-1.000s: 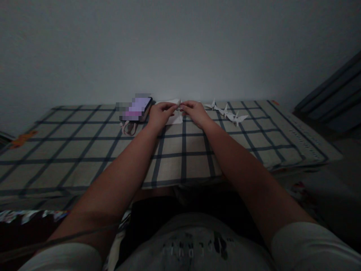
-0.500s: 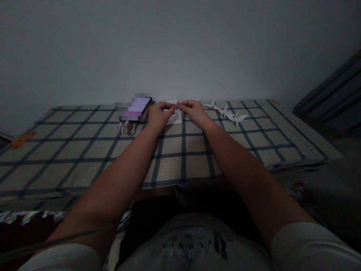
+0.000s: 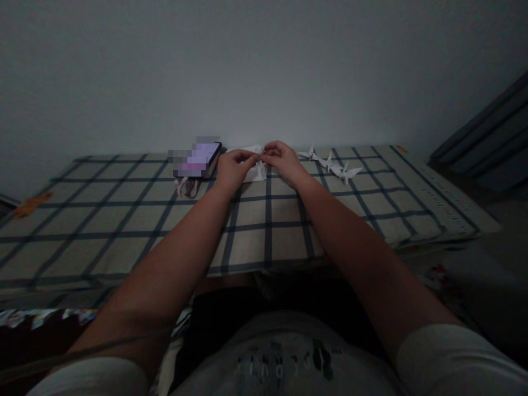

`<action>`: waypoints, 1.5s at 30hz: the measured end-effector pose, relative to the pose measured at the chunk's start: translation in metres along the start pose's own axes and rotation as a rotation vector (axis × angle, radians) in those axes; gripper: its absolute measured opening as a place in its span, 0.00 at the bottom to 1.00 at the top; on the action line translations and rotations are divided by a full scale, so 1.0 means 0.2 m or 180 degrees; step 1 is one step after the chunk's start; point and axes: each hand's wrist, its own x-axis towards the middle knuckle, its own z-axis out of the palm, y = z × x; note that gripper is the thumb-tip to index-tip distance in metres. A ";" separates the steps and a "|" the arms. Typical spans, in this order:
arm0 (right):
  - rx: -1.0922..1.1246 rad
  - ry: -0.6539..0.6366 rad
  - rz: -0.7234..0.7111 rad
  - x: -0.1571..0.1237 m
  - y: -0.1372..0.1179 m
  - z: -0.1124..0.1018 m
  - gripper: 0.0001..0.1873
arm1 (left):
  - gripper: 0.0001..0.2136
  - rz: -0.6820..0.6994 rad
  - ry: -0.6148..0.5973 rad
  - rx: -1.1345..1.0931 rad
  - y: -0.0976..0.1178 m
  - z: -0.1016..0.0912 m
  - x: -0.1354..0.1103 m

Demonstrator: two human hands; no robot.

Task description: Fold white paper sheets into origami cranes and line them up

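Note:
At the far middle of the table, near the wall, my left hand and my right hand meet fingertip to fingertip. Between them is a piece of white paper, partly hidden behind the fingers. Thumb and fingers of my left hand pinch it from the left. My right hand pinches at its right side, with the upper fingers a little raised and curled. The exact folds of the paper cannot be made out. Just right of my right hand lies a row of white folded paper cranes.
Left of my hands lies a phone with a lit, blurred screen and a pinkish strap. A checked tablecloth covers the table. The wall stands right behind it. Dark folded fabric is at the right.
The fingers of my right hand have lifted slightly off the top of the paper, while the thumb stays close to it. My left hand, the phone and the cranes look unchanged.

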 end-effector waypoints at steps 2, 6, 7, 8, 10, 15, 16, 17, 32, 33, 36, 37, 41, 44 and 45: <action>-0.0068 -0.0010 -0.0001 0.00 0.00 0.00 0.15 | 0.14 0.0057 -0.0011 -0.0136 -0.02 0.01 0.01; -0.0213 -0.0037 -0.0064 0.00 0.00 0.00 0.16 | 0.23 -0.0044 -0.0078 -0.0400 -0.04 0.02 0.02; -0.0248 -0.0042 -0.0079 0.00 0.00 0.00 0.17 | 0.23 -0.0072 -0.0087 -0.0431 -0.04 0.02 0.01; -0.0282 -0.0034 -0.0096 0.00 0.00 0.00 0.18 | 0.23 -0.0082 -0.0092 -0.0443 -0.04 0.02 0.01; -0.0341 0.0039 -0.0101 0.00 0.01 0.00 0.20 | 0.22 -0.0051 -0.0080 -0.0426 -0.04 0.02 0.01; -0.0390 0.0213 0.0098 0.00 0.04 0.00 0.15 | 0.21 -0.0039 -0.0059 -0.0547 -0.05 0.03 0.02; -0.0397 0.0202 0.0118 0.00 0.04 -0.01 0.14 | 0.21 -0.0051 -0.0069 -0.0584 -0.05 0.03 0.02; -0.0399 0.0188 0.0125 0.00 0.04 -0.01 0.13 | 0.21 -0.0054 -0.0073 -0.0610 -0.05 0.03 0.02; -0.0251 0.0060 0.0274 -0.05 -0.04 0.01 0.10 | 0.19 -0.0087 -0.0112 -0.0623 -0.01 0.02 0.01; -0.0284 0.0081 0.0269 -0.05 -0.04 0.01 0.10 | 0.19 -0.0081 -0.0114 -0.0592 -0.01 0.02 0.01; -0.0440 0.0109 0.0215 -0.04 -0.03 0.00 0.10 | 0.19 -0.0021 -0.0136 -0.0472 -0.02 0.02 0.01; -0.0474 0.0110 0.0189 -0.03 -0.03 0.00 0.10 | 0.19 0.0003 -0.0144 -0.0441 -0.02 0.02 0.01; -0.0458 0.0128 0.0173 -0.03 -0.03 0.00 0.08 | 0.18 0.0078 -0.0182 -0.0441 -0.04 0.03 0.02; -0.0551 0.0164 0.0228 -0.03 -0.05 0.02 0.06 | 0.17 0.0163 -0.0150 -0.0399 -0.03 0.04 0.01; -0.0561 0.0201 0.0252 -0.04 -0.06 0.02 0.06 | 0.16 0.0210 -0.0130 -0.0354 -0.03 0.04 0.01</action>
